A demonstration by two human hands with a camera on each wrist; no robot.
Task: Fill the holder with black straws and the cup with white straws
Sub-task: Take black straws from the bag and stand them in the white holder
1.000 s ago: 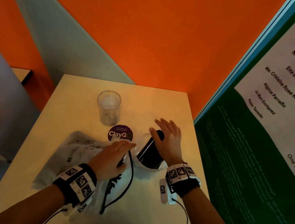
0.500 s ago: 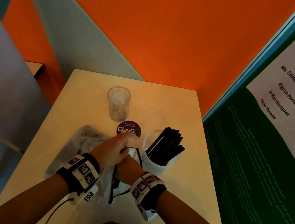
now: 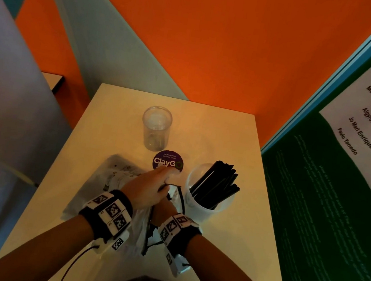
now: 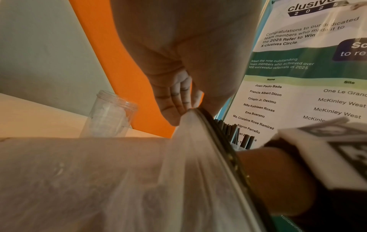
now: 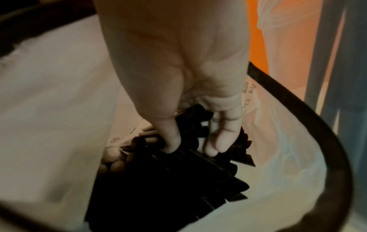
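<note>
A white holder (image 3: 191,203) stands at the table's right with several black straws (image 3: 217,187) leaning in it. The clear cup (image 3: 156,128) stands farther back with no straws in it. My left hand (image 3: 166,183) pinches the black-rimmed mouth of a plastic bag (image 3: 137,226) and holds it up; the pinch (image 4: 184,112) shows close up in the left wrist view. My right hand (image 5: 193,146) is deep inside that bag, thumb and fingers closed round a bundle of black straws (image 5: 178,169). I see no white straws plainly.
A purple round sticker (image 3: 168,163) lies on the table between cup and holder. A second pale printed bag (image 3: 117,173) lies left of my hands. An orange wall stands behind the table (image 3: 238,147), a green poster (image 3: 325,207) close on the right.
My right hand left the holder, swung left and went down into the bag. My left hand lifted the bag's rim. The holder now stands uncovered with its straws fanned out.
</note>
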